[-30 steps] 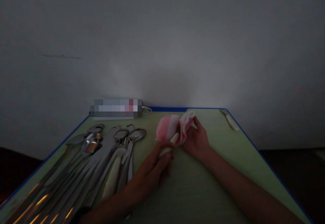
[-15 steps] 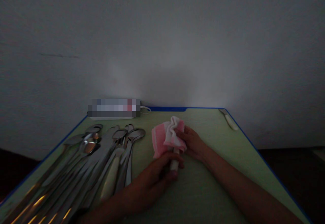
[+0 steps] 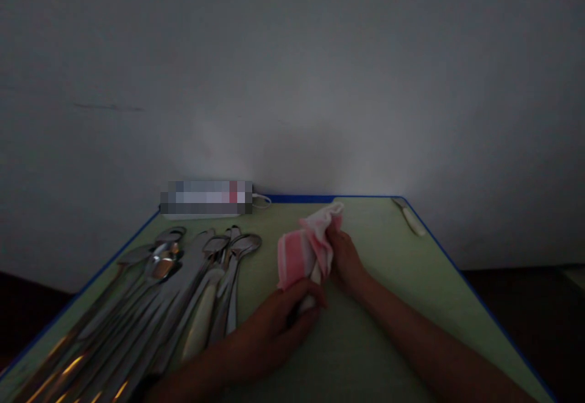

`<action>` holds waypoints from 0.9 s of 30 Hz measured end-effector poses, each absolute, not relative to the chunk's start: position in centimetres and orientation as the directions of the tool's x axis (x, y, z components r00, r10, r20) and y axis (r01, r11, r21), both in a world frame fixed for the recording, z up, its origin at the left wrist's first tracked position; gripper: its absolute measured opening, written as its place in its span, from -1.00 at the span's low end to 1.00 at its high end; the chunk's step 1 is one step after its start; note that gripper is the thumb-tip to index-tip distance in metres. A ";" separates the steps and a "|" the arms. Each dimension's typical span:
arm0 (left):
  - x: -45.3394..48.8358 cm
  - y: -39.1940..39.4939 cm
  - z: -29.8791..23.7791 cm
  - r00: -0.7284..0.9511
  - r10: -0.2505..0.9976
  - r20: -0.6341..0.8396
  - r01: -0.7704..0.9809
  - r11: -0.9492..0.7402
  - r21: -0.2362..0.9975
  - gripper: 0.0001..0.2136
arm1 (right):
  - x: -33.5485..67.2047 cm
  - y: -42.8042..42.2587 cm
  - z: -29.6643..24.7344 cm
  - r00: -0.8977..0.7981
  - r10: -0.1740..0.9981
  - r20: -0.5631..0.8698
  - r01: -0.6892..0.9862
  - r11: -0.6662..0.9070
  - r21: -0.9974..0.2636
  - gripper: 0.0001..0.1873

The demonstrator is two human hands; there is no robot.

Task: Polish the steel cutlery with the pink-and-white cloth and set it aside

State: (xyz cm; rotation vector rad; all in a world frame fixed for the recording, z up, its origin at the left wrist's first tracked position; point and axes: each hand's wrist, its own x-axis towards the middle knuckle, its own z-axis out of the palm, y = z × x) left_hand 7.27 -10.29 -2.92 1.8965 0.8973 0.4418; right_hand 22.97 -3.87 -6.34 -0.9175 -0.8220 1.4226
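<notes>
My left hand (image 3: 276, 333) is closed around the pale handle (image 3: 307, 303) of a utensil, low over the middle of the table. The utensil's upper end is hidden inside a pink and white cloth (image 3: 294, 258), so its kind does not show. From the right, my right hand (image 3: 346, 260) pinches the bunched cloth around that end. One corner of the cloth hangs loose on the left, above my left fingers.
Many metal spoons, forks and other cutlery (image 3: 183, 293) lie in a spread on the left of the green table (image 3: 379, 324). A white-handled utensil (image 3: 412, 221) lies at the far right corner. A blurred-out box (image 3: 205, 200) with a white cable stands against the wall.
My right hand has turned the cloth, and its bunched top now leans up to the right. The handle in my left hand has tilted, its lower end shifting left.
</notes>
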 end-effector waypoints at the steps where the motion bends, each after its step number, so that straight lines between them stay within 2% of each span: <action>1: 7.2 -10.4 -2.9 0.655 0.751 -0.078 0.389 -0.247 0.887 -0.86 | 23.0 -3.8 -6.2 0.006 0.996 -0.090 -0.492 -0.075 -0.868 -0.62; 6: 6.9 -10.3 -1.9 0.607 0.786 -0.117 0.294 -0.085 0.952 -0.82 | 23.0 -3.7 -5.4 -0.103 0.987 -0.127 -0.686 -0.163 -0.709 -0.70; 10: 6.2 -9.6 0.2 0.590 0.807 0.006 0.107 -0.085 0.991 -0.78 | 22.9 -3.7 -3.6 -0.246 0.965 -0.087 -0.701 -0.239 -0.672 -0.68; 13: 5.5 -9.1 2.4 0.611 0.788 0.070 0.020 -0.104 0.994 -0.77 | 22.7 -3.5 -0.3 -0.211 0.978 0.005 -0.696 -0.146 -0.703 -0.74; 15: 5.0 -8.7 4.5 0.588 0.803 0.098 0.040 -0.150 0.988 -0.74 | 22.8 -3.2 2.6 -0.165 0.980 0.107 -0.662 -0.030 -0.748 -0.76; 18: 4.1 -7.9 8.8 0.481 0.862 0.157 0.243 -0.303 0.921 -0.73 | 23.8 -2.7 7.0 -0.191 0.947 0.260 -0.471 0.143 -0.870 -0.78; 20: 3.4 -7.6 11.8 0.496 0.850 0.180 0.406 -0.410 0.817 -0.74 | 24.8 -2.7 9.4 -0.248 0.903 0.352 -0.181 0.314 -0.932 -0.80; 21: 3.1 -7.7 13.1 0.529 0.828 0.187 0.454 -0.462 0.762 -0.75 | 25.3 -2.9 10.3 -0.282 0.880 0.382 -0.037 0.388 -0.921 -0.80; 24: 2.5 -8.1 15.1 0.581 0.778 0.237 0.499 -0.571 0.652 -0.79 | 26.7 -3.7 11.7 -0.486 0.812 0.322 0.256 0.485 -0.837 -0.76; 27: 2.8 -8.5 14.9 0.619 0.765 0.175 0.549 -0.581 0.601 -0.75 | 27.5 -4.7 11.8 -0.628 0.757 0.181 0.416 0.523 -0.744 -0.70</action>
